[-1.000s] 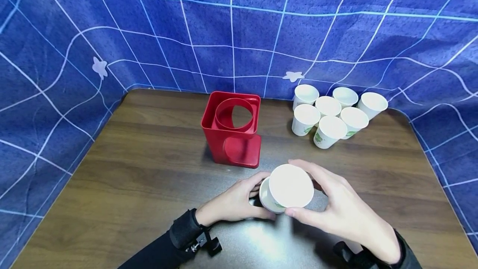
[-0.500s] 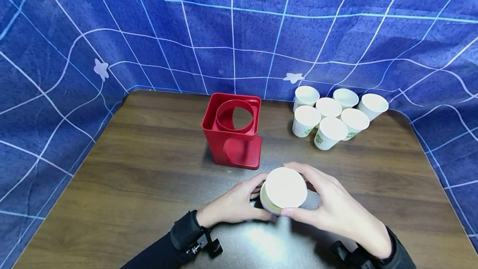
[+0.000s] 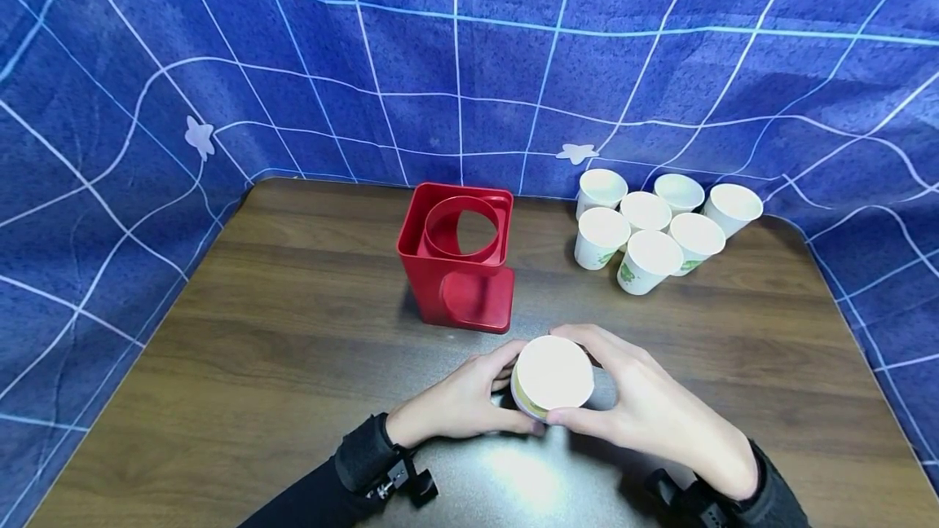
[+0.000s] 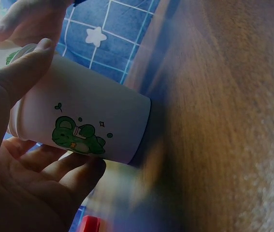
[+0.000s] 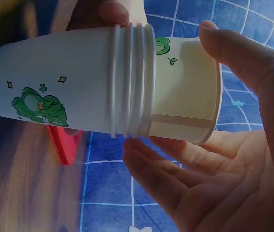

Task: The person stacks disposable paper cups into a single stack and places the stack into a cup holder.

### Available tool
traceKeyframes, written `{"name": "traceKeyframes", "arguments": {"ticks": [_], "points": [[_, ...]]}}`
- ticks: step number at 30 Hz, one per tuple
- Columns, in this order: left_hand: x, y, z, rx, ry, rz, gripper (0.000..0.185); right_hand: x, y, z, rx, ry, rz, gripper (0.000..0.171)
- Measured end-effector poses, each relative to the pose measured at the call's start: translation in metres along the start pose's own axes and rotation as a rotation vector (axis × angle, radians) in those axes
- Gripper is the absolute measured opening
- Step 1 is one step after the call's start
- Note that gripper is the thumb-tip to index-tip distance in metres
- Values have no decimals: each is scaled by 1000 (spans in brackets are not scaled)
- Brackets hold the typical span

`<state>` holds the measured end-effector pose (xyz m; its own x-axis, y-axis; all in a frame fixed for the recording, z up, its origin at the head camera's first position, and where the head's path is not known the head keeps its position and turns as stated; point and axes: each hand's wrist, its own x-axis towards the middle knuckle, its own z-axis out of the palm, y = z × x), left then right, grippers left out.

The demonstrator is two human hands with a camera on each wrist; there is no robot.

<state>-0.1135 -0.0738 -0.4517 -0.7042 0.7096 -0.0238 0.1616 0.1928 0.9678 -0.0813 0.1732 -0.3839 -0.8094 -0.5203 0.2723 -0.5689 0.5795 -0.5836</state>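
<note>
A stack of nested white paper cups [image 5: 54, 82], printed with a green cartoon animal, stands at the table's front middle. My left hand [image 3: 469, 398] grips the stack from its left side, with thumb [image 4: 33, 65] and fingers curled round the cups. The top paper cup [image 5: 187, 92] sits partly inside the stack, its upper part sticking out above several stacked rims. My right hand [image 3: 645, 402] holds this cup between thumb and fingers near its rim. In the left wrist view the stack's base lies close over the wooden table [image 4: 223, 121].
A red square holder [image 3: 458, 267] with a round ring inside and a low front lip stands behind the hands. Several white paper cups [image 3: 649, 259] are grouped at the back right. Blue patterned cloth [image 3: 469, 63] rises behind the table.
My right hand has moved left and down with the top cup, which now sits lower and straighter in the stack. My left hand has stayed almost still.
</note>
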Motion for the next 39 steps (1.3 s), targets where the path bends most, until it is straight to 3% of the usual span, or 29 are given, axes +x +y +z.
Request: {"name": "traceKeyframes", "arguments": {"ticks": [17,39], "points": [[1,0,0,-9,-6,25,80,2,6,7,0,-49,7,67],[1,-3,-2,-19,-16,4,80,3,9,13,7,-91,-2,70]]}}
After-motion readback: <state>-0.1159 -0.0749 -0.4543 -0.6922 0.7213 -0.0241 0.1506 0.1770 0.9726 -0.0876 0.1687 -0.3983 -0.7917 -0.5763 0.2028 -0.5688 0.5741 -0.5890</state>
